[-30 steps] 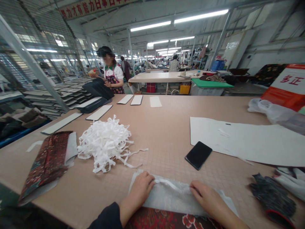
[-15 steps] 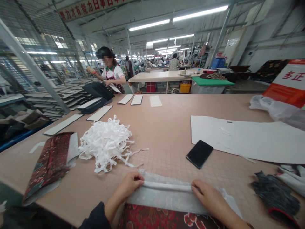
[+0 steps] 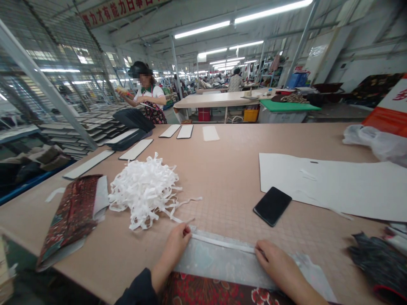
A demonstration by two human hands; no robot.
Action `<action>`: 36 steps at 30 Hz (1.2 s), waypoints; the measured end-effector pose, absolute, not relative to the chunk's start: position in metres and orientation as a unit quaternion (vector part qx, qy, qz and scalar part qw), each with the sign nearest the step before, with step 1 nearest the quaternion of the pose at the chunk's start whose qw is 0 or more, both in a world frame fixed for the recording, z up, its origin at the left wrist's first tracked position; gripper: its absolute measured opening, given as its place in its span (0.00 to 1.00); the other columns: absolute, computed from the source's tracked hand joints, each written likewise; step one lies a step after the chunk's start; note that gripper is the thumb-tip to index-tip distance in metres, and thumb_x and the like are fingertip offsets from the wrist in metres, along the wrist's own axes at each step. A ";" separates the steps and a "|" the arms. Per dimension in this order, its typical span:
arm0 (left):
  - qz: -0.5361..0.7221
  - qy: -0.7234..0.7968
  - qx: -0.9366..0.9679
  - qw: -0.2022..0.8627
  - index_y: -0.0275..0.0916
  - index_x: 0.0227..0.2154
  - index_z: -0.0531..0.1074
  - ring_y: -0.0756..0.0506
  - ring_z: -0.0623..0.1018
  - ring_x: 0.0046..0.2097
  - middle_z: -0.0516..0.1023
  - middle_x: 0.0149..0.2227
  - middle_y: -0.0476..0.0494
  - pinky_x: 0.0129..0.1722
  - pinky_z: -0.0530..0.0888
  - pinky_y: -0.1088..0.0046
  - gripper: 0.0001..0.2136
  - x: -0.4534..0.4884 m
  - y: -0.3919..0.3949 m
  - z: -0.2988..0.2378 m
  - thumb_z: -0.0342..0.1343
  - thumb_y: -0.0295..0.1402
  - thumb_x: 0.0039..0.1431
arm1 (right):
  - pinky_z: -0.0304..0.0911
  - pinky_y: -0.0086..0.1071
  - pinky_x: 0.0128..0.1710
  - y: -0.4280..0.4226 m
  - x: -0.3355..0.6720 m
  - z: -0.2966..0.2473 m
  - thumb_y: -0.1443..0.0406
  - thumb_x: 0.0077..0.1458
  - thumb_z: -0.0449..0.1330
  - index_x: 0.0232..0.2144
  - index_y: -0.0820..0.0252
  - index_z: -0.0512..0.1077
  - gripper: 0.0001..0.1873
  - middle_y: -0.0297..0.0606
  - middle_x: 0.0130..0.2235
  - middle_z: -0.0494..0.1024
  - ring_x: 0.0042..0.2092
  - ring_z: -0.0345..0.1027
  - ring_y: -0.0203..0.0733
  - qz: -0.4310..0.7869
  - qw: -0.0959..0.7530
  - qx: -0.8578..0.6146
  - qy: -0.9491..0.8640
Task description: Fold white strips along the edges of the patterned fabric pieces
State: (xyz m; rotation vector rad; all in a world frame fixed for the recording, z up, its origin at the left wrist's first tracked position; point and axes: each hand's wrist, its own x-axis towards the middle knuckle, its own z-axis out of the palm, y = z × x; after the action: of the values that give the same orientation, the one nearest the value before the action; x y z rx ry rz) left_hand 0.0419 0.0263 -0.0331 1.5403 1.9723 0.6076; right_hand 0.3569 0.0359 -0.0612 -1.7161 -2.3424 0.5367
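The left hand (image 3: pixel 172 251) and right hand (image 3: pixel 277 267) pinch opposite ends of a white strip (image 3: pixel 222 242) along a translucent sheet (image 3: pixel 216 258) on the table (image 3: pixel 222 169). A tangled white strip pile (image 3: pixel 143 190) lies beyond the left hand, a black phone (image 3: pixel 272 206) beyond the right.

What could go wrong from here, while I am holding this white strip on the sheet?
The white strip may shift on the pale sheet if the left hand or right hand lets go. The sheet may slide, since it seems to lie partly on floral fabric near the table edge. Loose ends from the pile of white strips close by could get mixed in.
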 end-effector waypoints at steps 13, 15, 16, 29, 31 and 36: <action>0.169 0.750 0.595 0.233 0.37 0.27 0.64 0.50 0.70 0.31 0.69 0.27 0.50 0.33 0.64 0.77 0.08 0.047 0.029 -0.036 0.46 0.19 0.45 | 0.54 0.33 0.33 0.035 0.356 -0.063 0.66 0.55 0.47 0.25 0.57 0.65 0.10 0.36 0.29 0.72 0.34 0.67 0.43 0.161 0.097 -0.584 -0.790; 0.161 0.753 0.598 0.225 0.37 0.28 0.64 0.50 0.70 0.32 0.69 0.27 0.50 0.33 0.64 0.77 0.08 0.048 0.029 -0.035 0.46 0.19 0.46 | 0.54 0.33 0.33 0.035 0.356 -0.062 0.66 0.55 0.47 0.25 0.57 0.65 0.10 0.36 0.29 0.72 0.34 0.67 0.43 0.158 0.096 -0.585 -0.790; 0.156 0.754 0.599 0.219 0.37 0.28 0.64 0.50 0.70 0.32 0.69 0.27 0.49 0.34 0.64 0.76 0.08 0.049 0.028 -0.035 0.46 0.19 0.47 | 0.54 0.33 0.33 0.035 0.355 -0.062 0.66 0.55 0.47 0.25 0.57 0.65 0.10 0.36 0.29 0.72 0.34 0.68 0.43 0.156 0.097 -0.584 -0.791; -0.034 0.641 0.763 -0.076 0.35 0.32 0.70 0.42 0.70 0.39 0.72 0.34 0.42 0.43 0.65 0.62 0.11 0.076 0.005 -0.015 0.43 0.20 0.55 | 0.55 0.32 0.33 0.035 0.349 -0.047 0.69 0.55 0.48 0.26 0.59 0.66 0.09 0.38 0.30 0.73 0.35 0.68 0.43 0.125 0.064 -0.599 -0.788; -0.070 0.618 0.777 -0.101 0.33 0.36 0.72 0.42 0.71 0.38 0.72 0.33 0.41 0.44 0.66 0.62 0.13 0.079 0.001 -0.018 0.44 0.20 0.54 | 0.54 0.32 0.32 0.036 0.347 -0.044 0.69 0.55 0.48 0.26 0.59 0.66 0.09 0.38 0.31 0.73 0.35 0.68 0.43 0.125 0.055 -0.607 -0.783; -0.148 0.588 0.783 -0.137 0.45 0.55 0.58 0.42 0.73 0.43 0.72 0.42 0.37 0.43 0.67 0.61 0.28 0.088 -0.008 -0.023 0.44 0.17 0.52 | 0.53 0.32 0.31 0.038 0.346 -0.042 0.68 0.55 0.48 0.26 0.59 0.67 0.09 0.39 0.31 0.74 0.35 0.68 0.44 0.126 0.042 -0.621 -0.772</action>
State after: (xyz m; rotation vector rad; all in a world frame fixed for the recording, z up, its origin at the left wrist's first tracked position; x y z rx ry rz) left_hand 0.0882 -0.0079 -0.0228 2.7013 2.0276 -0.5109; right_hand 0.3458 0.0380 -0.0424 -1.9009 -2.3640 0.3855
